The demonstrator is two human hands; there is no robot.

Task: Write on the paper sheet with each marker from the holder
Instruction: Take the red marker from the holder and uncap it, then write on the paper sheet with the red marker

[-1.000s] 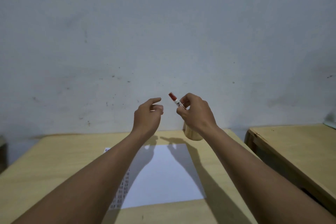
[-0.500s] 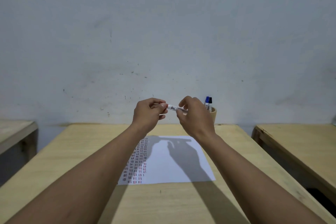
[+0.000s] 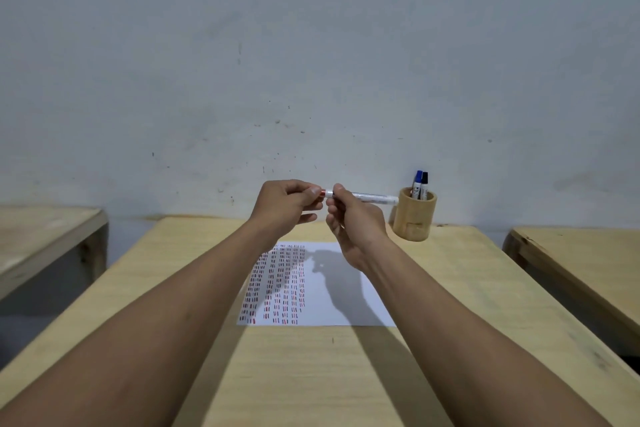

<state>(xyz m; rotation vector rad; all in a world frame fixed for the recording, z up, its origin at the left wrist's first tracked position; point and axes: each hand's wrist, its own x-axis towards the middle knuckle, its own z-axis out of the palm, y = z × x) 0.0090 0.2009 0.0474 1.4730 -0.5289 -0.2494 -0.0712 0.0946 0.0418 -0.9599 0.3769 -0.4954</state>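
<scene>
Step in hand looks like uncapping the red marker [image 3: 360,197]. To do it well, the person should pull the two hands straight apart along the barrel, keep the barrel level and hold it clear of the paper sheet [image 3: 322,288] so the tip does not smear the marks.

Left hand [image 3: 285,203]: grip closed, fingertips pinched round the red cap [image 3: 322,192] at the marker's left end. Right hand [image 3: 353,218]: grip closed on the white barrel just beside the cap, thumb on top, other fingers curled under. The barrel sticks out to the right, its far end near the holder [image 3: 414,218]. Whether the cap is already loose cannot be told; the fingers hide the join.

The marker is held in the air above the far edge of the sheet. The sheet lies flat on the counter [image 3: 311,374], with columns of short red dashes on its left part and the right part blank. A blue marker [image 3: 418,180] and a black marker [image 3: 424,184] stand in the holder, at the back right of the counter.
</scene>
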